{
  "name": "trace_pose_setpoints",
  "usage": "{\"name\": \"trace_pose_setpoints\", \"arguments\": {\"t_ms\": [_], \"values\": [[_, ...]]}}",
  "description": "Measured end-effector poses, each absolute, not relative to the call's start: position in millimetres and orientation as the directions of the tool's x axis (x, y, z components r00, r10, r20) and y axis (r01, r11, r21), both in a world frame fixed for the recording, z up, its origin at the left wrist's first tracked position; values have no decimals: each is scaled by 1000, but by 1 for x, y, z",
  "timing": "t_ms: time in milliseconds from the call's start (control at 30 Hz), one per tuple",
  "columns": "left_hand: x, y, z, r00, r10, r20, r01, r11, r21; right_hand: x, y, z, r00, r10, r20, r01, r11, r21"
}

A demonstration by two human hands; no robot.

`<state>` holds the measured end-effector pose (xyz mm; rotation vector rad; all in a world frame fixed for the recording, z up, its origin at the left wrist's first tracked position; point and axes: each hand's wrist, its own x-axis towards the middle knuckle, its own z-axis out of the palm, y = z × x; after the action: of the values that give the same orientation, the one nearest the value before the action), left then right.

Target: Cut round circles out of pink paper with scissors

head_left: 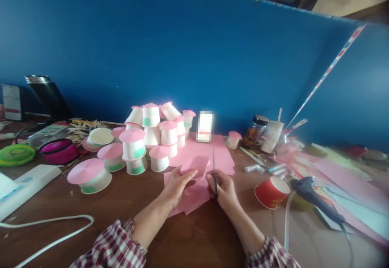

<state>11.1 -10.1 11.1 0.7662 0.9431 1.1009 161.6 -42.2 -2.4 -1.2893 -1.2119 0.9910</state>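
Note:
My left hand (176,187) is closed on a piece of pink paper (195,166), its thumb lying on top. In my right hand (223,187) is a pair of scissors (215,185), with dark handles and blades pointing away from me, beside the right edge of that paper. Cut strips hang between the two hands. Beneath them lie more pink sheets (188,203) on the brown table. To the left, white paper cups with pink cone tops (133,142) stand stacked and singly, several with green patches.
A red paper cup (272,192) lies tilted at right, beside a glue gun (319,199) with its cord. Farther back are a dark-lidded jar (257,130) and stacked white cups (271,137). A power strip (33,187), white cable (57,219) and magenta pouch (59,150) lie left.

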Motion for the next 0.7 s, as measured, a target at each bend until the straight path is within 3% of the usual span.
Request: {"name": "trace_pose_setpoints", "arguments": {"t_ms": [300,533,700], "values": [[10,-6,-2,246,952,-182,-415,273,868,164,-40,-3,201,969,146,142,119,-983],[8,-8,-4,322,925,-203,-392,326,861,172,-34,-13,365,899,244,327,121,-937],[8,-9,-1,416,897,-153,-412,335,847,175,-29,-20,335,914,228,335,111,-936]]}}
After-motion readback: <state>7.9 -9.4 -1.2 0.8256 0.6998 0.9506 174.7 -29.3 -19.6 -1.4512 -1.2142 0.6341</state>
